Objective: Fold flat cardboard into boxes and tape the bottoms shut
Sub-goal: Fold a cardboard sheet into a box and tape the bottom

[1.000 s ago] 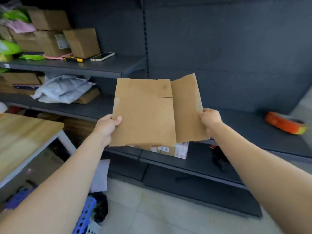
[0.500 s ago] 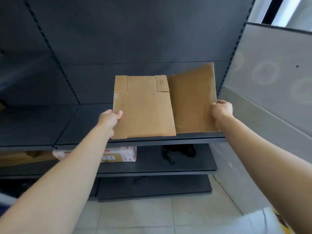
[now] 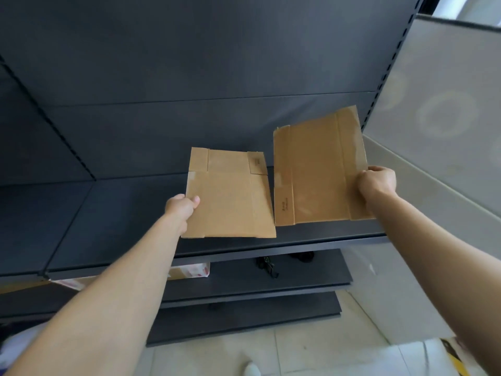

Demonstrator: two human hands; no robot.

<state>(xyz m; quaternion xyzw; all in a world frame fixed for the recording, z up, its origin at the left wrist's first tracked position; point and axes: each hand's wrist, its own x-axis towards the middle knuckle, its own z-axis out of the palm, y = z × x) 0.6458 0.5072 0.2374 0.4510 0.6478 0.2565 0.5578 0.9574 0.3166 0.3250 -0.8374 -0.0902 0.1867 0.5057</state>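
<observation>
Two flat pieces in play, one per hand. The left hand (image 3: 183, 206) pinches the left cardboard sheet (image 3: 230, 196) at its left edge, thumb on the near face and fingers tucked behind. The right hand (image 3: 376, 183) is curled tight round the right edge of the right cardboard sheet (image 3: 317, 169), which sits higher and tilts a touch. Both sheets are folded flat, creases and flaps showing, held out over the dark shelf (image 3: 122, 221); whether either lower edge touches it, I cannot tell.

Edges now: the inner edges run side by side with a thin gap that narrows to almost nothing at the bottom corners. The right sheet's outer edge is close to the grey side panel (image 3: 447, 104) and the slotted upright beside it. On the left, a broad run of shelf surface stretches away from the left hand, with the dark back panel (image 3: 217, 63) rising behind both sheets.

Below, a lower shelf (image 3: 311, 275) carries a box with red print (image 3: 189, 270) and a dark tangled object (image 3: 267, 264). Pale floor tiles (image 3: 217, 354) lie underneath.
</observation>
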